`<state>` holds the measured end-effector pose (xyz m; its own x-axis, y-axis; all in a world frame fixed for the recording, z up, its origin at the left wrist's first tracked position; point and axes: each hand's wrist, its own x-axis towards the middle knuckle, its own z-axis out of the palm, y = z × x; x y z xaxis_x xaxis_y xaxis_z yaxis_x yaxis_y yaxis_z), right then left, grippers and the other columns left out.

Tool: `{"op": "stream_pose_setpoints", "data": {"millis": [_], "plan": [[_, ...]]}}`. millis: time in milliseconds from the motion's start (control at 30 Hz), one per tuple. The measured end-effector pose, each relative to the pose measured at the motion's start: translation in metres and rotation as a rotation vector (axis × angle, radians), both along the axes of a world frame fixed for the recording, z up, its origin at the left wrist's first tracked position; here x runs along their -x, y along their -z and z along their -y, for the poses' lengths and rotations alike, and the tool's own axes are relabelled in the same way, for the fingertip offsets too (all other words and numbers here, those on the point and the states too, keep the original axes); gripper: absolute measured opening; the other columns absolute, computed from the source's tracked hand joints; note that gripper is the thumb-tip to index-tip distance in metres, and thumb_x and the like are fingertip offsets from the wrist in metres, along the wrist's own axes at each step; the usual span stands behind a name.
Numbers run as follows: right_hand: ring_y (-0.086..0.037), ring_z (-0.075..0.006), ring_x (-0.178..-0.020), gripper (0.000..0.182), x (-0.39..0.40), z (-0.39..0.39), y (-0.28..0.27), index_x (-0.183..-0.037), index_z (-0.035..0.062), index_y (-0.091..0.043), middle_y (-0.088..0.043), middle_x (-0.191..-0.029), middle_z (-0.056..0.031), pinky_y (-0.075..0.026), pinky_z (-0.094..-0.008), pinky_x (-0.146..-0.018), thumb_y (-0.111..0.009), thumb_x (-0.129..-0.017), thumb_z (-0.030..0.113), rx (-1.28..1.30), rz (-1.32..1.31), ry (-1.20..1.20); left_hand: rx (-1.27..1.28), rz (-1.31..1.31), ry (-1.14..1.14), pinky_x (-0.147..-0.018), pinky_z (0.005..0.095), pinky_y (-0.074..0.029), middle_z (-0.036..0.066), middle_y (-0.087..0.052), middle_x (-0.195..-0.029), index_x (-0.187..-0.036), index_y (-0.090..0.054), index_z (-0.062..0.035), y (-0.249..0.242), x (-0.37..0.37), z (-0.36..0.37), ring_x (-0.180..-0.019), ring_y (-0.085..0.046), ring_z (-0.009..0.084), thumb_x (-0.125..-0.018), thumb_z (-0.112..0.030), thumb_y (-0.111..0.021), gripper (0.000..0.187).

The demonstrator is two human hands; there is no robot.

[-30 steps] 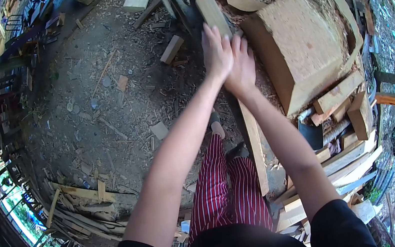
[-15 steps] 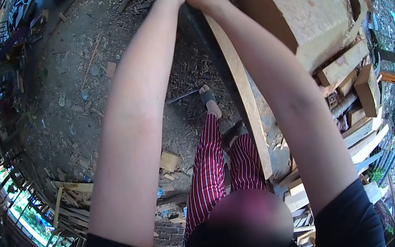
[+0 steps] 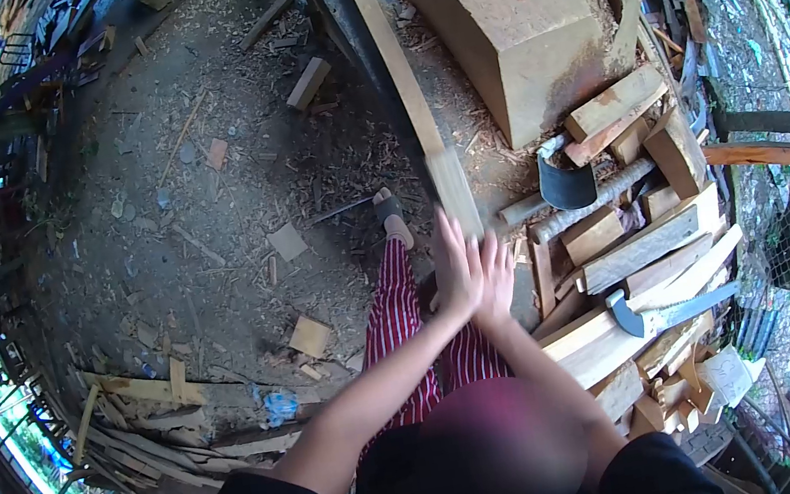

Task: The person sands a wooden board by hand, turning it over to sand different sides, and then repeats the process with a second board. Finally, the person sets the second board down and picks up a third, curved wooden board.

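Resting outstretched and uncurled on the wooden block (image 3: 453, 193) at their twelve o'clock, the left hand (image 3: 458, 280) and right hand (image 3: 495, 283) appear, I judge, at a rubbing step along the wooden strip (image 3: 394, 65) toward eleven o'clock, calling for even, straight pressure.

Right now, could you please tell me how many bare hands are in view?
2: the left hand and the right hand, close together at the near end of the pale wood piece. No other hands show.
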<state>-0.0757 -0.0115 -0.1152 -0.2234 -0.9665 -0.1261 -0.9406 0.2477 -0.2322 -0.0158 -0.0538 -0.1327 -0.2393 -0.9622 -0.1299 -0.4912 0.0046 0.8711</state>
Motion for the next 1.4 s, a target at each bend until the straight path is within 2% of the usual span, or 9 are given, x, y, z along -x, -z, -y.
{"op": "stream_pose_setpoints", "data": {"millis": [133, 267, 333, 667, 833, 867, 1000, 1233, 1400], "plan": [[-0.048, -0.0382, -0.112, 0.041, -0.008, -0.075, 0.005, -0.119, 0.0017, -0.052, -0.046, -0.126, -0.0250, -0.041, -0.0462, -0.090, -0.052, -0.084, 0.024, -0.070, -0.016, 0.053, -0.156, 0.022, -0.009, -0.109, 0.0451, -0.029, 0.030, -0.030, -0.142, -0.148, -0.008, 0.0035, -0.015, -0.001, -0.067, -0.130, -0.034, 0.0437, -0.093, -0.018, -0.049, 0.071], [-0.048, -0.0377, -0.111, 0.042, 0.000, -0.052, 0.004, -0.120, 0.0005, -0.052, -0.046, -0.126, -0.0253, -0.040, -0.0457, -0.091, -0.052, -0.084, 0.023, -0.104, 0.008, -0.003, -0.139, 0.040, -0.020, -0.108, 0.0450, -0.030, 0.030, -0.030, -0.142, -0.148, -0.008, 0.0027, -0.012, 0.002, -0.051, -0.130, -0.036, 0.0434, -0.094, -0.017, -0.049, 0.071], [-0.048, -0.0377, -0.108, 0.045, 0.010, -0.004, 0.002, -0.123, 0.0004, -0.048, -0.046, -0.126, -0.0245, -0.041, -0.0450, -0.088, -0.052, -0.084, 0.022, -0.052, 0.027, -0.066, -0.218, -0.048, -0.106, -0.106, 0.0453, -0.033, 0.030, -0.031, -0.142, -0.148, -0.008, 0.0023, -0.005, 0.006, -0.010, -0.129, -0.037, 0.0435, -0.094, -0.017, -0.049, 0.070], [-0.051, -0.0326, -0.097, 0.050, 0.039, 0.283, -0.001, -0.122, 0.0013, -0.048, -0.049, -0.107, -0.0171, -0.044, -0.0419, -0.077, -0.057, -0.079, 0.026, 0.226, -0.065, -0.113, 0.159, -0.140, -0.125, -0.104, 0.0437, -0.035, 0.034, -0.042, -0.133, -0.143, -0.019, 0.0091, 0.011, 0.039, 0.287, -0.124, -0.043, 0.0449, -0.093, -0.015, -0.049, 0.063], [-0.050, -0.0341, -0.096, 0.039, 0.054, 0.407, 0.008, -0.115, 0.0033, -0.051, -0.049, -0.104, -0.0159, -0.044, -0.0433, -0.075, -0.055, -0.083, 0.025, 0.372, 0.104, -0.042, 0.240, 0.111, -0.188, -0.107, 0.0453, -0.032, 0.034, -0.041, -0.135, -0.138, -0.029, 0.0106, 0.013, 0.062, 0.421, -0.126, -0.041, 0.0454, -0.091, -0.021, -0.052, 0.061], [-0.050, -0.0335, -0.096, 0.038, 0.058, 0.430, 0.013, -0.114, 0.0037, -0.052, -0.050, -0.103, -0.0154, -0.043, -0.0427, -0.074, -0.054, -0.083, 0.025, 0.412, 0.087, -0.055, 0.121, 0.109, -0.127, -0.114, 0.0465, -0.022, 0.026, -0.029, -0.148, -0.141, -0.028, 0.0049, 0.005, 0.063, 0.445, -0.140, -0.025, 0.0371, -0.093, -0.026, -0.048, 0.061], [-0.050, -0.0293, -0.099, 0.035, 0.062, 0.494, 0.018, -0.113, 0.0074, -0.056, -0.052, -0.103, -0.0131, -0.042, -0.0398, -0.073, -0.052, -0.084, 0.026, 0.483, -0.048, -0.053, 0.088, 0.190, -0.070, -0.114, 0.0492, -0.019, 0.018, -0.027, -0.152, -0.143, -0.030, -0.0003, 0.007, 0.066, 0.520, -0.142, -0.019, 0.0346, -0.092, -0.030, -0.047, 0.061], [-0.047, -0.0288, -0.103, 0.036, 0.058, 0.496, 0.020, -0.116, 0.0086, -0.056, -0.050, -0.109, -0.0140, -0.040, -0.0381, -0.076, -0.050, -0.084, 0.026, 0.437, -0.085, -0.026, -0.017, 0.132, -0.146, -0.115, 0.0497, -0.015, 0.015, -0.027, -0.153, -0.146, -0.023, -0.0018, -0.006, 0.065, 0.509, -0.143, -0.017, 0.0334, -0.094, -0.032, -0.044, 0.064], [-0.047, -0.0316, -0.104, 0.038, 0.043, 0.412, 0.020, -0.118, 0.0092, -0.054, -0.048, -0.114, -0.0171, -0.042, -0.0409, -0.079, -0.050, -0.085, 0.026, 0.398, -0.046, -0.051, 0.040, 0.037, -0.165, -0.113, 0.0471, -0.022, 0.019, -0.036, -0.147, -0.144, -0.023, 0.0017, 0.009, 0.045, 0.426, -0.138, -0.027, 0.0381, -0.095, -0.029, -0.045, 0.062]]}}
